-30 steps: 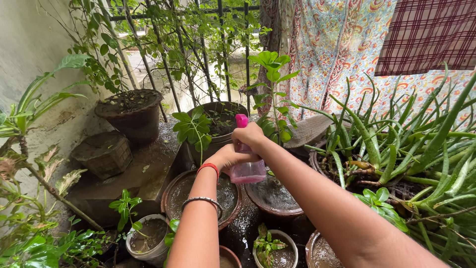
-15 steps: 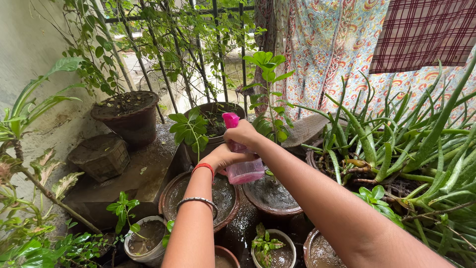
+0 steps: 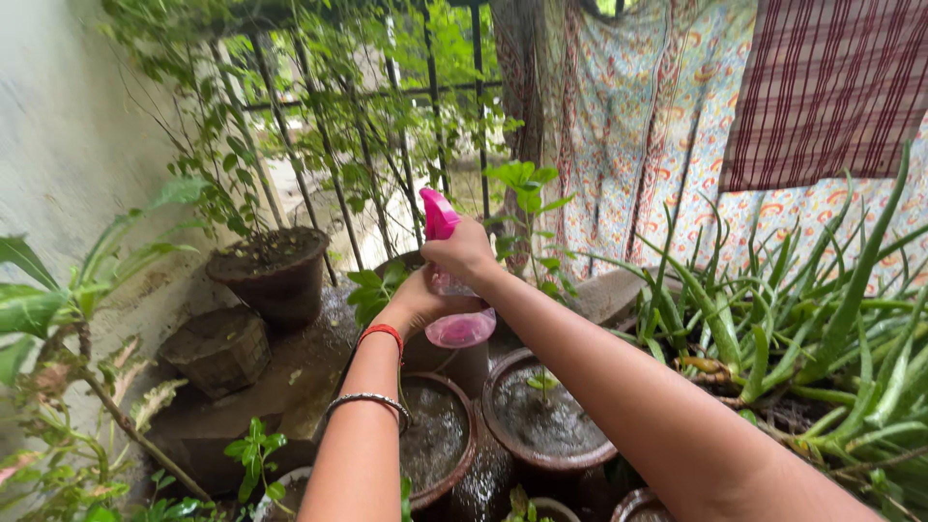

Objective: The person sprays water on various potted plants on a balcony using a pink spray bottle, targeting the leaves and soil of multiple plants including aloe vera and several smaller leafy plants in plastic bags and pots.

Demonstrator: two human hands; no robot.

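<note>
While both hands close on the pink spray bottle, the right hand wrapping its neck under the nozzle and the left hand cupping its rounded base, the bottle sits raised above the wet terracotta pots. Its long axis tilts from upright, base low and toward the person, nozzle up and angled left toward the climbing vine on the grille. Wet fingers could slip, I judge, dropping it onto the pots; spray may also miss the leaves and hit the patterned cloth right of the bottle.

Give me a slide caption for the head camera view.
Both hands, left hand and right hand, hold a pink spray bottle above potted plants.
</note>
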